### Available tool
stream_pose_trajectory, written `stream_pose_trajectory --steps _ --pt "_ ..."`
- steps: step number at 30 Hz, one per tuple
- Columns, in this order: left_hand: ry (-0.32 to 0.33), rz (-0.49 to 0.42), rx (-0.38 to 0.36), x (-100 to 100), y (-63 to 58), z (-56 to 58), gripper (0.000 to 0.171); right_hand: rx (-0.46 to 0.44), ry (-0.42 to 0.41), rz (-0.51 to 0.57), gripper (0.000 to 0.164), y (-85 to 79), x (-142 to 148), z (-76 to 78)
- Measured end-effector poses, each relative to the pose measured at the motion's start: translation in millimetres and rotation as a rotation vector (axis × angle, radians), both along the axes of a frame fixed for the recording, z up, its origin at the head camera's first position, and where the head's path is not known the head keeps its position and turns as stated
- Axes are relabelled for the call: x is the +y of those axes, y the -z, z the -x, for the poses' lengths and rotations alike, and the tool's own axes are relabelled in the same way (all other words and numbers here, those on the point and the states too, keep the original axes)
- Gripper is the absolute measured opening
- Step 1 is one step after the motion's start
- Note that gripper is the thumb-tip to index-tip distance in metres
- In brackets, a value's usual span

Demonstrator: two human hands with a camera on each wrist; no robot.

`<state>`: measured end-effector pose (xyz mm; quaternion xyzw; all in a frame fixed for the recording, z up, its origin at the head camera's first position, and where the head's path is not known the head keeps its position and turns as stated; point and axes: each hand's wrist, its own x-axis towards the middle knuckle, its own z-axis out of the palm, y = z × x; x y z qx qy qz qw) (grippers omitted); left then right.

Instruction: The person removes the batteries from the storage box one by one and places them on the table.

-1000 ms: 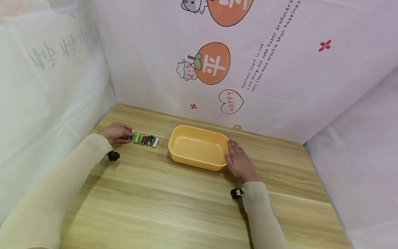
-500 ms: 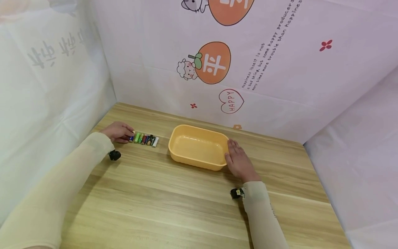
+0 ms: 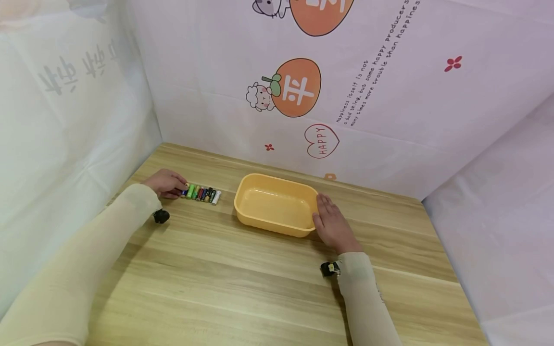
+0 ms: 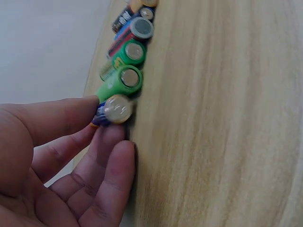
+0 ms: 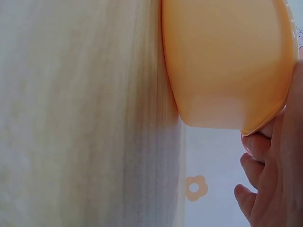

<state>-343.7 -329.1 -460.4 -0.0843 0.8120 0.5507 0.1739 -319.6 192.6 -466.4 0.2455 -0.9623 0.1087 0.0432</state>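
Note:
My left hand (image 3: 166, 183) pinches a blue battery (image 4: 115, 110) between thumb and fingers, at the left end of a row of batteries. Right beside it in the left wrist view lies a light green battery (image 4: 124, 81), then a darker green one (image 4: 131, 51) and a red and dark one (image 4: 137, 31). The far right end of the row is a white battery (image 3: 216, 197). My right hand (image 3: 334, 226) rests against the right end of a yellow plastic basin (image 3: 270, 227), its fingers straight along the rim. Nothing lies in the basin.
The basin and batteries stand on a wood-grain table (image 3: 242, 288) near its back edge. Printed white cloth (image 3: 216, 96) hangs behind it, with more cloth at the left and right sides. Each wrist wears a small black camera (image 3: 161, 216).
My left hand has shifted slightly to the right, bringing the blue battery up close to the light green one. The right hand and the basin have stayed in place.

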Motion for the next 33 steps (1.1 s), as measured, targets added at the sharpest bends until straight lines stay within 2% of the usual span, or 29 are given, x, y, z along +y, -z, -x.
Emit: stream_pose_trajectory --steps 13,25,33 --pt "0.012 -0.001 -0.004 0.3 -2.6 -4.4 0.038 -0.008 -0.009 0.005 0.059 1.6 1.1 -0.2" --pt "0.005 -0.042 0.001 -4.1 5.9 -9.5 0.04 -0.011 -0.022 0.007 0.063 -0.3 3.9 1.6" --pt "-0.005 -0.06 -0.002 -1.7 8.0 -13.8 0.044 -0.013 -0.003 0.071 0.07 -0.1 11.8 3.2"
